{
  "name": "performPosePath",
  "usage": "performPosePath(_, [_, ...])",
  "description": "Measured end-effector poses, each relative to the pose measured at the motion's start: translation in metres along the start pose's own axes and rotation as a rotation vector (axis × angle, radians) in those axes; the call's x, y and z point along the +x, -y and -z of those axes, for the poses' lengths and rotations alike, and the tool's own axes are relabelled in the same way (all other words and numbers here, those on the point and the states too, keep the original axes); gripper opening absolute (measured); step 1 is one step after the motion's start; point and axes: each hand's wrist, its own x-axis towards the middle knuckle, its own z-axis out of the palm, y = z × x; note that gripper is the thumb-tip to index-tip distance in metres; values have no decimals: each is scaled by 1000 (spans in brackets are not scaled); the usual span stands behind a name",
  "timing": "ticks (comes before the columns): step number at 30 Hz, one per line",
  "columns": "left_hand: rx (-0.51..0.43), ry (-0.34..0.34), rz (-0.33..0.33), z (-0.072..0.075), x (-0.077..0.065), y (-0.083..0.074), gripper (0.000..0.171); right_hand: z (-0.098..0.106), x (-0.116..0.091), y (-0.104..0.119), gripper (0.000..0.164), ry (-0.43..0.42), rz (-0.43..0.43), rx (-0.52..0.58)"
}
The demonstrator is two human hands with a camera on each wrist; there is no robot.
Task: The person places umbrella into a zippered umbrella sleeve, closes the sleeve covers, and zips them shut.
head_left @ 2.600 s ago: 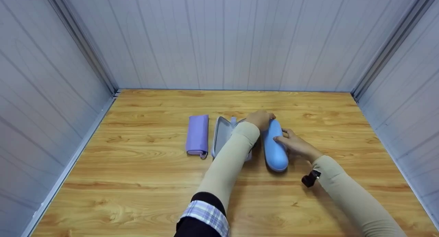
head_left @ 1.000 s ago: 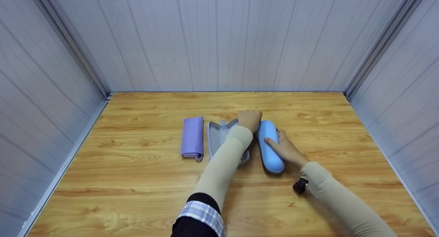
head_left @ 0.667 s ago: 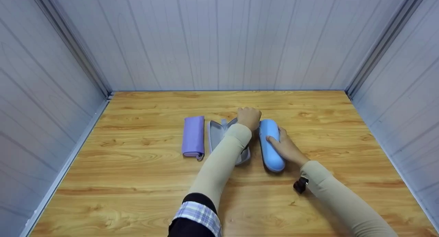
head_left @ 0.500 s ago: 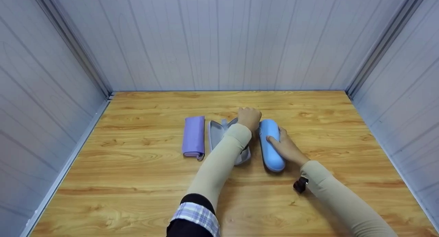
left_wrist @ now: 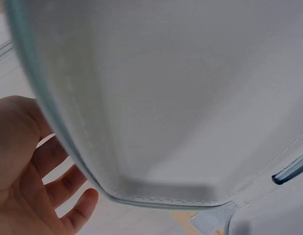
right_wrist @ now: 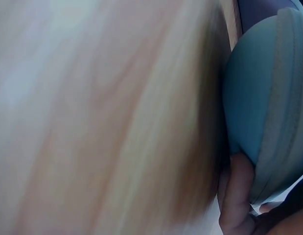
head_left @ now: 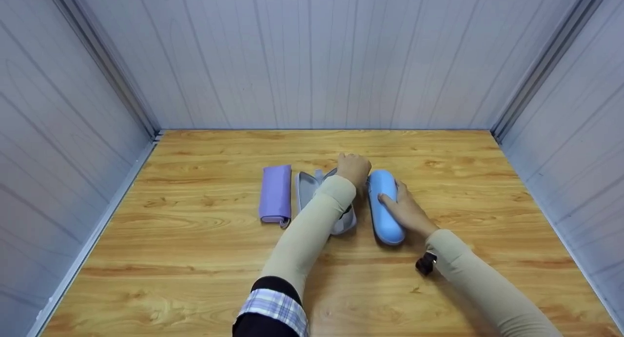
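A rounded blue zip case (head_left: 385,215) lies lengthwise on the table. My right hand (head_left: 408,208) grips it from the right, thumb over the top and fingers on the far side; a fingertip on the blue shell (right_wrist: 246,83) shows in the right wrist view. My left hand (head_left: 354,168), fingers curled, pinches at the zipper by the case's upper left side, its thumb and index fingertips hidden. Left of the blue case an open grey-lined case (head_left: 307,188) lies partly under my left forearm. Its lining (left_wrist: 161,98) fills the left wrist view, in front of my left hand's fingers.
A purple folded pouch (head_left: 276,193) with a small loop lies left of the open grey case. The wooden table (head_left: 195,259) is bounded by pale panel walls (head_left: 312,59) at the back and both sides.
From the blue case's top end, my left hand has moved to its upper left side, then stayed nearly still. My right hand has kept its grip, thumb now further over the top.
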Motion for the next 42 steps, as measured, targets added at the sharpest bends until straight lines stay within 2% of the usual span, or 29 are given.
performPosePath(5, [-11,16,-25,3,-3,2,14,0,0,0,87,-13,14,2])
performPosePath(10, [17,27,-55,6,-10,3,15,-2,0,1,87,-18,12,-29])
performPosePath(16, [30,0,-75,12,-17,2,16,-1,-1,1,87,-29,6,-38])
performPosePath(20, [24,6,-87,13,-17,2,14,-1,-2,2,88,-29,5,-31])
performPosePath(30, [-42,41,-64,13,-14,4,21,-2,-4,1,89,-40,1,-40])
performPosePath(39, [-5,102,-66,18,-19,6,23,-7,-4,3,85,-36,34,-22])
performPosePath(42, [-9,98,-81,17,-18,7,22,-7,-3,1,85,-31,31,0])
